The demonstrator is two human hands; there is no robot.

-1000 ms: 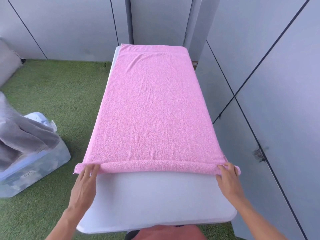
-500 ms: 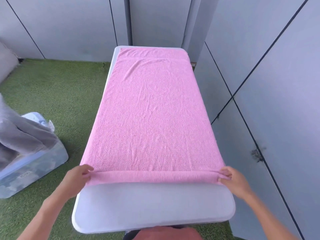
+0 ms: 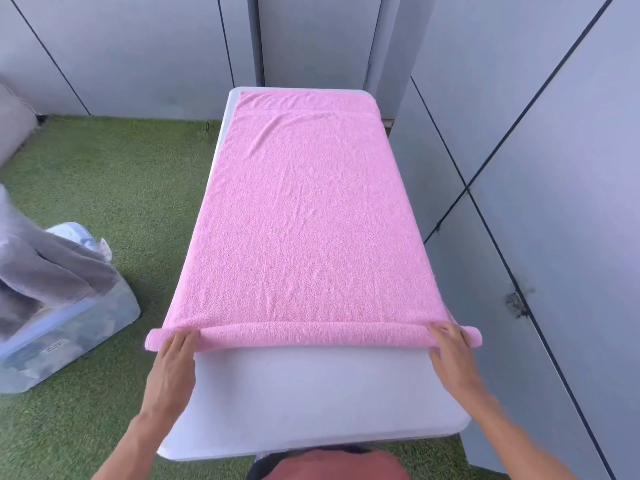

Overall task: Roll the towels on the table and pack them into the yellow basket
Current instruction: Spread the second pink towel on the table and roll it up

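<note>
I find the pink towel (image 3: 304,216) flat along the bench (image 3: 311,403), only its near edge rolled. My left hand (image 3: 173,368) and right hand (image 3: 453,355) press that roll with straight fingers, each grip flat and clasping nothing. Most rolling remains; I see no yellow basket.

Pink towel (image 3: 308,216) flat on white table (image 3: 311,393), near edge rolled

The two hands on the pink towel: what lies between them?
In the head view, only the rolled near edge of the pink towel spans from the left hand to the right hand; bare white table lies just below it.
</note>
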